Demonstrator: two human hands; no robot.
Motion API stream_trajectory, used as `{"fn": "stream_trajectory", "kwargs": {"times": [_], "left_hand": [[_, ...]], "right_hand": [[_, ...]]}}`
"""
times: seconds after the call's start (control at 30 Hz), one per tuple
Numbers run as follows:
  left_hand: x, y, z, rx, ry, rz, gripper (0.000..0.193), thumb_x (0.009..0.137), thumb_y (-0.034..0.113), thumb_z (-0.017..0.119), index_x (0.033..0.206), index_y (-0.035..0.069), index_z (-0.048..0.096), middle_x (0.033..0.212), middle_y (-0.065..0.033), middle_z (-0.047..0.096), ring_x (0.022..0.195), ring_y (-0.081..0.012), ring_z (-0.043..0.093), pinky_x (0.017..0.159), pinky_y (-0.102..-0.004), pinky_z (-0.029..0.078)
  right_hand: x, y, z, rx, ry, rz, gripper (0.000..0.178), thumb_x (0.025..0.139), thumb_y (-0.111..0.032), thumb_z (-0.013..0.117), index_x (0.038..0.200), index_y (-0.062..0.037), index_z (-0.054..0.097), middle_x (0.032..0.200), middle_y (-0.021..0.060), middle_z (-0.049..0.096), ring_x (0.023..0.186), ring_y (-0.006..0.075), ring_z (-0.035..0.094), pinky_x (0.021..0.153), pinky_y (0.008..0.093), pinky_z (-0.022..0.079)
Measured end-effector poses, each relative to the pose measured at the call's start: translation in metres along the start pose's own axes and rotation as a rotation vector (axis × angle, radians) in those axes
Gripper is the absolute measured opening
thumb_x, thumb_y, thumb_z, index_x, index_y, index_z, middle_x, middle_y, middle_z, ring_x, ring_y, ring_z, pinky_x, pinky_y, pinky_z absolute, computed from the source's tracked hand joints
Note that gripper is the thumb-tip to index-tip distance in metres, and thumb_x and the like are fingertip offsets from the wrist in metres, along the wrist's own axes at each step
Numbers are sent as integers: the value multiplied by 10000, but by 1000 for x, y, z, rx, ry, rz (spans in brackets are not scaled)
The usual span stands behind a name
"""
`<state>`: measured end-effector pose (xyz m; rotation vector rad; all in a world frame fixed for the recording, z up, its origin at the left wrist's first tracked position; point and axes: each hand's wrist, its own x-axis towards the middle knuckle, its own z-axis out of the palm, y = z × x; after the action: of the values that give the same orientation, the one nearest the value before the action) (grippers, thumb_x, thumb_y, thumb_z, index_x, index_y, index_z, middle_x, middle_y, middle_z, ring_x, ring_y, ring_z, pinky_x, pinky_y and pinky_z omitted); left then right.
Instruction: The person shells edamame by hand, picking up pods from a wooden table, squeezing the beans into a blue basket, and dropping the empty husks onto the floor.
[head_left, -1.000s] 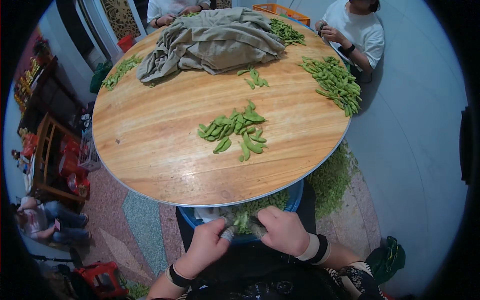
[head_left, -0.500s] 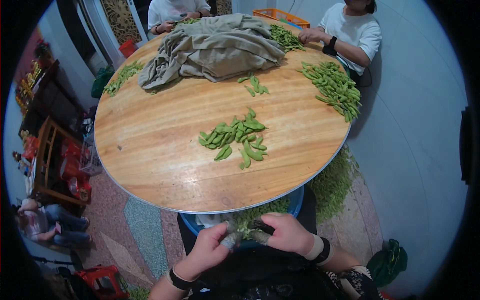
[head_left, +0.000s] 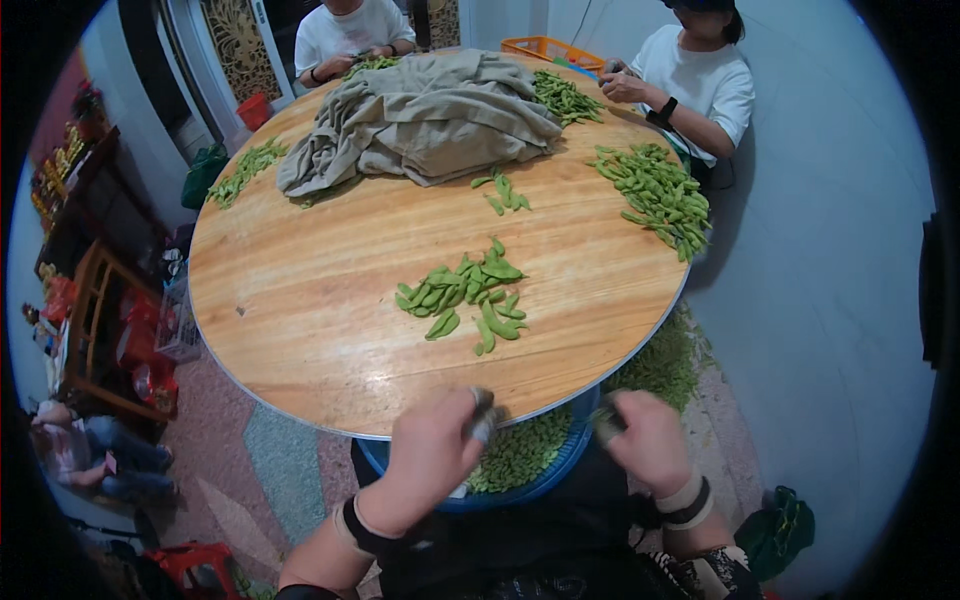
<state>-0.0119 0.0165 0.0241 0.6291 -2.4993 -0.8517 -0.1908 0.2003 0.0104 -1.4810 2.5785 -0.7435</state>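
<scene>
While a small bunch of green pods [head_left: 460, 290] is lying in the middle of the frame, on the round wooden worktop [head_left: 300, 320], the two bare hands are hanging apart in the lower middle. The left hand [head_left: 435, 440] is hovering by the worktop's near edge. Its fingers are curling in, and grey wraps [head_left: 484, 425] are covering some tips. They are looking blurry, so I cannot tell if they are pinching something or holding nothing. The right hand [head_left: 648, 440] is hovering just right of the blue basin [head_left: 578, 442]. It is curling too, and its dark tips are blurring, so I cannot tell if it is gripping a pod, a shell or nothing.

Lots of green beans [head_left: 518, 458] are sitting in the basin, partly under the worktop's edge. A green heap [head_left: 663, 362] is lying on the floor to the right; it seems to be holding empty shells. A bigger pile of pods [head_left: 655, 195] is resting at the worktop's right edge, and a grey cloth [head_left: 430, 120] is bunching up in the upper middle.

I think the person is popping beans out of pods, and this looks like a gap between two pods. The next move would be calling for a free hand, pinching one pod from the bunch, then squeezing it right over the basin so no beans are missing it.
</scene>
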Motion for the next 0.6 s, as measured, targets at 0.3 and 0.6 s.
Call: {"fn": "stream_trajectory", "kwargs": {"times": [0.3,0.6], "left_hand": [[49,-19,30,337,98,-34,131,734,65,630,847,35,572,846,-163,564,729,-348,597,631,-435,498],[21,-30,23,137,174,-113,147,747,98,639,861,49,559,802,-163,574,735,-388,580,636,-461,469]], "right_hand": [[-3,-3,-9,123,43,66,175,739,-134,663,803,-17,549,729,187,560,699,383,576,615,442,472],[82,-63,50,257,67,-171,175,771,-173,657,836,-26,588,741,178,597,714,367,602,616,442,478]]}}
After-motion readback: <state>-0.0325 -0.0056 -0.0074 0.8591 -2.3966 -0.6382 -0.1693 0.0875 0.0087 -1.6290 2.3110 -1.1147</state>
